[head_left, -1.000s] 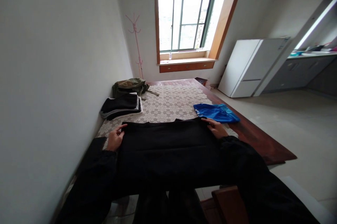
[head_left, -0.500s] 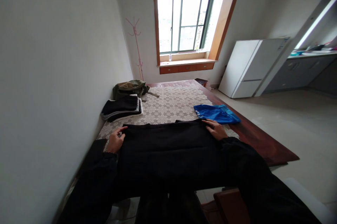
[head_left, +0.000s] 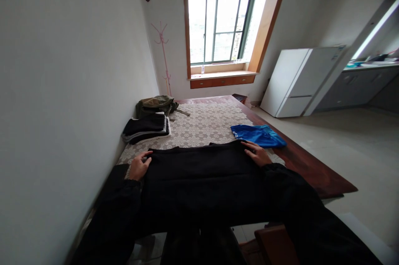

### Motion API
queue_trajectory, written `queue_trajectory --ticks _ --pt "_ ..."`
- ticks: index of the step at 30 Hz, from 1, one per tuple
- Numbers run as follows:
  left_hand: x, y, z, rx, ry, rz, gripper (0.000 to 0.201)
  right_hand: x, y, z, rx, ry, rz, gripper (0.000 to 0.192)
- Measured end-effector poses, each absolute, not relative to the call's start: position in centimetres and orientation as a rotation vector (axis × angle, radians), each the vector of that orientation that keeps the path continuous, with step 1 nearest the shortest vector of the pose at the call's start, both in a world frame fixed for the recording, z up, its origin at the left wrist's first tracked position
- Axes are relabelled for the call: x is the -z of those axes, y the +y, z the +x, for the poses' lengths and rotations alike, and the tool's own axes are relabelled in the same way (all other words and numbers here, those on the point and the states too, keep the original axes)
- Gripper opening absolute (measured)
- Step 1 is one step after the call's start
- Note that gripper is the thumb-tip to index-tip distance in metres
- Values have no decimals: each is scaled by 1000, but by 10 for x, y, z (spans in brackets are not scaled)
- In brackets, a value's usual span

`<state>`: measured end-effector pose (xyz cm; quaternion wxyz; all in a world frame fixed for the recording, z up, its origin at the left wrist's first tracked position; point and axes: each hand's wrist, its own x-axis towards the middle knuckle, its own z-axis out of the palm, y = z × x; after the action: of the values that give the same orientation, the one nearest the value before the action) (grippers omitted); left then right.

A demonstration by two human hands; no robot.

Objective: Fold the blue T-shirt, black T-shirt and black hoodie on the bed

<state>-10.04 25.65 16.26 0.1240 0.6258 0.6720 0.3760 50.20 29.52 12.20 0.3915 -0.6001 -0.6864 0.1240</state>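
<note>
At the near edge of the table [head_left: 314, 173] I see a black garment [head_left: 199, 177] spread flat, its front part hanging off toward the person's legs. Both hands sit on its far corners, well apart from each other. Left hand [head_left: 139, 166] is at the far-left corner, fingers curled onto the fabric edge; looks like a pinch but I can't confirm a real grip from here. Right hand [head_left: 257, 154] is at the far-right corner, fingers laid flat on the cloth, not closed on anything. Dark sleeves run back from both wrists to the bottom of frame. Under the garment is a lace-patterned tablecloth [head_left: 204, 126] covering most of the dark wood top. Just beyond the right hand, close to it but not touching, lies a blue garment [head_left: 258, 135] near the table's right edge. Further up on the left, by the wall, is a folded dark stack [head_left: 146, 128], and behind that an olive-green bundle [head_left: 154, 105]. Past the table: a pink coat stand [head_left: 163, 57] in the corner, a window [head_left: 220, 26], a white fridge [head_left: 299, 80] on the right.
</note>
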Motion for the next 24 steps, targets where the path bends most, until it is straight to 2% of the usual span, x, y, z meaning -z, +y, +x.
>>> queue_trajectory --ticks 4,10,14,17,21,24 --pt "-165 255 -98 -1091 1959 1810 36 -125 294 502 -367 -1702 -1536 47" --pt "-167 253 -97 -1073 2002 1774 32 -122 297 497 -287 -1794 -1665 44" --pt "-167 256 -98 -1078 1987 1720 44 -128 295 494 -297 -1803 -1662 47" --pt "-169 252 -98 -1075 1939 1685 57 -138 289 494 -405 -1768 -1659 58" --pt "-172 207 -103 -1045 1869 1665 65 -146 251 507 -593 -1674 -1621 69" --pt "-173 139 -103 -960 1876 1651 66 -138 189 517 -547 -1595 -1600 67"
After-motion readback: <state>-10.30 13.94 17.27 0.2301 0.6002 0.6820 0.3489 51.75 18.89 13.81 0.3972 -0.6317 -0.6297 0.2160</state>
